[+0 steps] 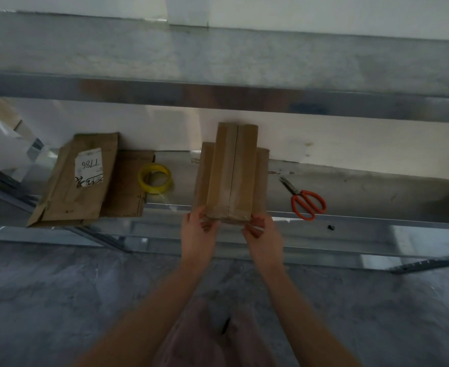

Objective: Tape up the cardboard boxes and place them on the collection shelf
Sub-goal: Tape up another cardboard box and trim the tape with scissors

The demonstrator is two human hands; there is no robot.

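Head view: two hands at the near end of a cardboard box [231, 173] on the shelf [350, 219]
The box lay lengthwise on the metal shelf, near end at the front rim, with clear tape along its top seam. The left hand [199, 227] and right hand [263, 234] each clasped a near corner with curled fingers, probably to press the tape ends down or to get a firm hold for lifting. A yellow tape roll [154, 178] and red scissors [308, 203] lay to either side, handy for sealing; flattened cardboard [77, 178] lay further left
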